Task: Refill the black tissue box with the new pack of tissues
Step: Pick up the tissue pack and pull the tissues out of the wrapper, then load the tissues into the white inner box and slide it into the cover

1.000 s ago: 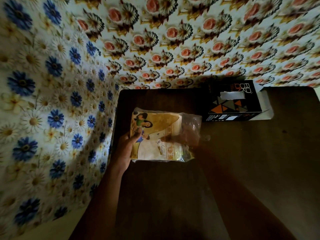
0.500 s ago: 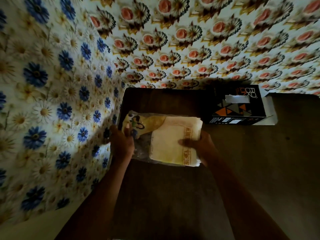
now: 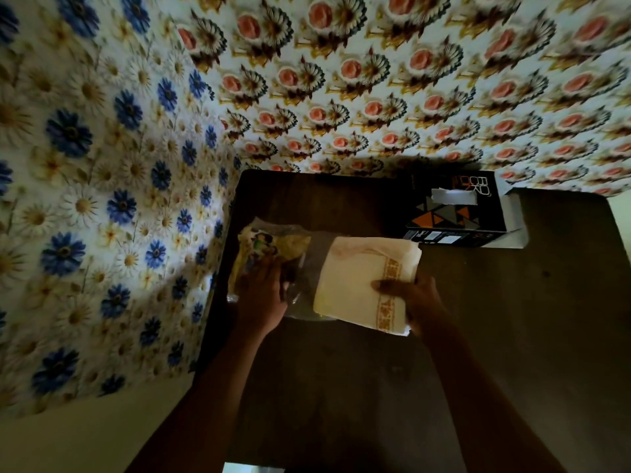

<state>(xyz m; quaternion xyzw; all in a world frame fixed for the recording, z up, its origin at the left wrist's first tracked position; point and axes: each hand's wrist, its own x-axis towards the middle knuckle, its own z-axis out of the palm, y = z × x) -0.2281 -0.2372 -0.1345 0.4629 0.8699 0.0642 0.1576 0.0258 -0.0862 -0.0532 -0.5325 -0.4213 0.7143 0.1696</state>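
The right hand point(image 3: 415, 295) grips the stack of tissues point(image 3: 365, 281) at its near right corner, thumb laid across the top face beside an orange patterned band, the other fingers hidden beneath. The stack is cream-coloured, folded flat, and almost wholly clear of its wrapper; its left edge meets or overlaps the clear mouth of the plastic, and the dim light does not settle which. The left hand point(image 3: 264, 297) is closed on the plastic wrapper point(image 3: 269, 245), pressing the crumpled printed end down towards the dark wooden table point(image 3: 341, 387); the wrapper's clear part lies slack between the two hands. The black tissue box point(image 3: 457, 213) stands at the far side of the table, right of centre, against the flowered wall covering point(image 3: 375, 80), well apart from the left hand and just beyond the far corner of the stack without touching it. Its top carries orange and grey triangles and a pale dispensing slot. A white end flap stands open on the box's right side. A second flowered covering, blue and white point(image 3: 85, 199), borders the table on the left.
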